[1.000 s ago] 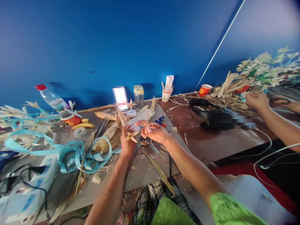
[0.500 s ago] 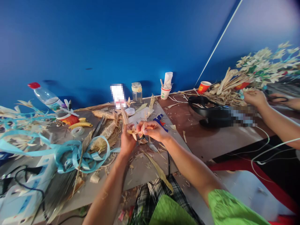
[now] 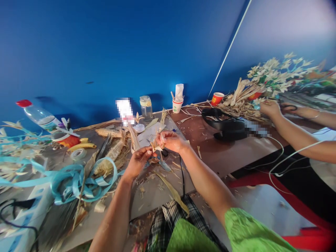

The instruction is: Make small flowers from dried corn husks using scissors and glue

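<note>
My left hand [image 3: 138,161] and my right hand [image 3: 170,140] meet over the middle of the table [image 3: 215,154], both pinched on a small pale straw flower [image 3: 156,146]. The left hand's fingers close on its stem from below. From above, the right hand's fingers press round its petals. Dried husk strips and a corn cob [image 3: 112,154] lie just left of my hands. A folded white sheet [image 3: 148,134] lies behind them.
A light blue ribbon tangle [image 3: 78,180] and a tape roll [image 3: 78,154] lie at the left, beside a tipped water bottle [image 3: 39,115]. A jar [image 3: 146,106] and paper cups [image 3: 177,105] stand at the wall. At the right, another person's hands [image 3: 270,108] work by straw flowers [image 3: 273,71].
My hands came closer together on the straw flower, the left dropping below it and the right closing over its top. The view shifted slightly right.
</note>
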A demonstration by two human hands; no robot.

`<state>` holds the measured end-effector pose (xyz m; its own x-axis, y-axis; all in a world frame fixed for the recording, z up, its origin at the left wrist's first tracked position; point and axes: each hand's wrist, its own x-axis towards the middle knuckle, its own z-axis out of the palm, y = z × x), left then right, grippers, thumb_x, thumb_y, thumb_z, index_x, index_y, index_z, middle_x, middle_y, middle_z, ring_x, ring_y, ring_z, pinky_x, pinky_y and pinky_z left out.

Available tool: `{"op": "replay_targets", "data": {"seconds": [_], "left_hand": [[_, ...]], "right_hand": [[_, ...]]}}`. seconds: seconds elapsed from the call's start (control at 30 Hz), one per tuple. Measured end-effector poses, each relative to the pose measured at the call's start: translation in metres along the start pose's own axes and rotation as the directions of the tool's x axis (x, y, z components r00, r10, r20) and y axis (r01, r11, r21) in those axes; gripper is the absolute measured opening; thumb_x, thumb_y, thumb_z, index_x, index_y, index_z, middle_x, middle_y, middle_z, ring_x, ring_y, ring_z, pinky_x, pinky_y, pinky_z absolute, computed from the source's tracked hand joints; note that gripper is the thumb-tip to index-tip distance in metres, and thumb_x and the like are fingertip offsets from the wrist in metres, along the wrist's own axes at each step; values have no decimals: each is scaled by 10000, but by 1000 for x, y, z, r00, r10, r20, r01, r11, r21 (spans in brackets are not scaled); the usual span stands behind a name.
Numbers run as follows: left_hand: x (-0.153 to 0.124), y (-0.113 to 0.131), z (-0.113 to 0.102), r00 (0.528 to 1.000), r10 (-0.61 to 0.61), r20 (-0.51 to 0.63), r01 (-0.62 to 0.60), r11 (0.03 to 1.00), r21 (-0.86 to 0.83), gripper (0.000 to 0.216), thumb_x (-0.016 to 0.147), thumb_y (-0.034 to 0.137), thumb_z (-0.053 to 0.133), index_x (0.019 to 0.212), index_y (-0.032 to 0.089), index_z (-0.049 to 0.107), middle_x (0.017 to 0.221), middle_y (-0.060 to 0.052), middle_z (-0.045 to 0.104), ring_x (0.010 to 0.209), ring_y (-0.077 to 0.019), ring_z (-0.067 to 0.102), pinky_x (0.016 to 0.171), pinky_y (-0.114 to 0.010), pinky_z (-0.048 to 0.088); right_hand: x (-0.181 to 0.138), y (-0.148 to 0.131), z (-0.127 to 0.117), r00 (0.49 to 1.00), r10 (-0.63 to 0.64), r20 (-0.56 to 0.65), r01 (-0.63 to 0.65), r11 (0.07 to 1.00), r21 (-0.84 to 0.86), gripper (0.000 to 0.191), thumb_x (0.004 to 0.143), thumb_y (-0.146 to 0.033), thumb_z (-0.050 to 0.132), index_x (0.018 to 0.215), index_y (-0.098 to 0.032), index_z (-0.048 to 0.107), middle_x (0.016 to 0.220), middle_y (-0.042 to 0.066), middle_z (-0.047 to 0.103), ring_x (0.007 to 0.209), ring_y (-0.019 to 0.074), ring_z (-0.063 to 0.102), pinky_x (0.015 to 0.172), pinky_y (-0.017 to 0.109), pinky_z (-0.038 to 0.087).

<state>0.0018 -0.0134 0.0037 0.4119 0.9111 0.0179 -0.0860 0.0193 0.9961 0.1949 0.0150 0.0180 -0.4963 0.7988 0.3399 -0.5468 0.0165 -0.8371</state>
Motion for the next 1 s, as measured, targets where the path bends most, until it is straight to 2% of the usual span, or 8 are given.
{"op": "replay_targets", "data": {"seconds": [0.17, 0.27, 0.33, 0.4, 0.47, 0.53, 0.77, 1.0], "left_hand": [[1, 0, 0, 997, -21, 74, 23, 999, -25, 244, 740, 373, 652, 797, 135, 662, 720, -37, 647, 667, -130, 581, 668, -251, 464], [2, -2, 1, 998, -32, 63, 36, 998, -60, 235, 715, 364, 679, 777, 138, 653, 707, -40, 651, 653, -134, 586, 660, -261, 470], [2, -3, 2, 1000, -23, 18, 24, 994, -104, 232, 701, 354, 693, 793, 148, 641, 709, -36, 660, 654, -135, 595, 658, -265, 473], [4, -4, 3, 998, 7, -59, -16, 989, -144, 228, 697, 348, 696, 797, 157, 625, 707, -29, 669, 668, -134, 604, 677, -270, 476], [5, -5, 4, 986, 45, -162, -72, 983, -167, 228, 689, 348, 700, 786, 162, 610, 698, -20, 674, 685, -134, 616, 715, -281, 479], [7, -6, 4, 963, 82, -258, -128, 978, -165, 234, 677, 349, 708, 774, 164, 603, 699, -15, 679, 699, -137, 629, 756, -297, 480], [10, -8, 2, 895, 177, -410, -229, 970, -81, 268, 644, 370, 730, 770, 161, 621, 742, -20, 692, 734, -153, 651, 801, -333, 477], [11, -12, 4, 886, 258, -386, -269, 963, 26, 202, 678, 314, 709, 801, 166, 649, 797, -24, 694, 765, -144, 627, 799, -301, 462]], "right_hand": [[0, 5, 1, 1000, 23, -4, -23, 1000, -7, 284, 674, -355, 718, 596, -161, 526, 664, -1, 516, 588, 101, 460, 569, 248, 363], [1, 5, 3, 999, 7, -40, -8, 1000, -8, 286, 657, -361, 729, 594, -156, 540, 735, 12, 544, 626, 104, 489, 609, 264, 397], [4, 5, 4, 988, -50, -144, 52, 999, 9, 268, 639, -346, 741, 604, -158, 553, 819, 15, 561, 633, 94, 500, 622, 264, 409], [8, 7, 4, 945, -118, -305, 137, 990, 42, 238, 628, -311, 747, 627, -171, 555, 818, -6, 566, 587, 71, 483, 577, 239, 396], [11, 12, 5, 883, -139, -448, 182, 982, 54, 223, 628, -284, 744, 642, -184, 545, 700, -35, 555, 515, 56, 446, 512, 215, 355], [14, 19, 8, 852, -119, -510, 156, 987, 29, 225, 638, -283, 736, 636, -185, 533, 580, -55, 525, 459, 53, 417, 471, 207, 315], [13, 34, 23, 901, -44, -432, -7, 993, -117, 250, 665, -336, 710, 625, -167, 530, 543, -50, 561, 423, 52, 430, 466, 213, 309], [13, 30, 27, 900, -7, -436, -30, 997, -78, 214, 656, -292, 695, 602, -150, 545, 552, -32, 596, 388, 50, 451, 432, 209, 291]]}}
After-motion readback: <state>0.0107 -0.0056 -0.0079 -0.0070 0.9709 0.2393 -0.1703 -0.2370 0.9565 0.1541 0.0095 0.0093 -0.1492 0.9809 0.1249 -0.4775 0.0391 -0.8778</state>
